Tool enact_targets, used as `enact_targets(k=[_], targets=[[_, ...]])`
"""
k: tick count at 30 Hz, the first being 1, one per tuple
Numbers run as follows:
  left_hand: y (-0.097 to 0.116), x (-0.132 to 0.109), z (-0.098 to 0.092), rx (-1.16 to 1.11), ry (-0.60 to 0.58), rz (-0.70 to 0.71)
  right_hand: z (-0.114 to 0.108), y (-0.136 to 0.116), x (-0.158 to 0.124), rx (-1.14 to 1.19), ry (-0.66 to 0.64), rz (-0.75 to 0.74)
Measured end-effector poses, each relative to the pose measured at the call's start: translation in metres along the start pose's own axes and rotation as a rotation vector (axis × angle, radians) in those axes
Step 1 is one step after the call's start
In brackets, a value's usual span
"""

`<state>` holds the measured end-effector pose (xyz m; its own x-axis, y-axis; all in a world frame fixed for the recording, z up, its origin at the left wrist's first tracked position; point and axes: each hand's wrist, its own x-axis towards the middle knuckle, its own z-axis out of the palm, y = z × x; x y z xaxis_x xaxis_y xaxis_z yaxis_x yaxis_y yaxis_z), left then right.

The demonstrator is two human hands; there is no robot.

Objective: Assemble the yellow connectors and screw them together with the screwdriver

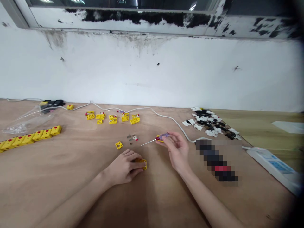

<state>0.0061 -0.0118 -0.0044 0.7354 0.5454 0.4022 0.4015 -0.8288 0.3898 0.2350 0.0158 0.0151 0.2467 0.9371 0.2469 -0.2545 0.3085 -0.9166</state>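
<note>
My left hand (125, 166) is closed around a small yellow plastic housing (144, 165) low over the table, its fingers covering most of the part. In my right hand (177, 150) is a screwdriver (163, 136) with a clear purple and red handle, its thin metal shaft pointing left. A bit of yellow plastic (160, 140) shows under the handle at my fingertips; how it is held is hidden. Between and beyond the hands lie a flat yellow cover (118, 145) and small metal parts (130, 137) beside a red-and-white piece (135, 138).
Several opened yellow housings (113, 119) lie farther back, near a second screwdriver (119, 111). A row of yellow blocks with red buttons (28, 138) stands left, by a plastic bag (23, 123). Rightward are black-and-white parts (211, 123), a white cable (166, 116) and a power strip (273, 167).
</note>
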Motion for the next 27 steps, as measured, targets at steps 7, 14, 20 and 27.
enact_targets(k=[7, 14, 20, 27], targets=[[0.0001, 0.0000, -0.0023, -0.008, -0.052, -0.006, -0.0108, -0.0009, -0.0047, 0.000, -0.031, 0.051], [0.0008, 0.0005, -0.0032, 0.003, -0.077, -0.017, -0.0096, -0.0010, -0.0051, -0.035, -0.024, 0.120], [-0.0001, 0.0003, -0.0019, 0.001, -0.077, -0.018, -0.0064, 0.0006, -0.0076, -0.041, -0.029, 0.166], [0.0003, 0.0014, -0.0030, 0.003, -0.079, -0.019, -0.0047, 0.0005, -0.0086, -0.031, -0.034, 0.168]])
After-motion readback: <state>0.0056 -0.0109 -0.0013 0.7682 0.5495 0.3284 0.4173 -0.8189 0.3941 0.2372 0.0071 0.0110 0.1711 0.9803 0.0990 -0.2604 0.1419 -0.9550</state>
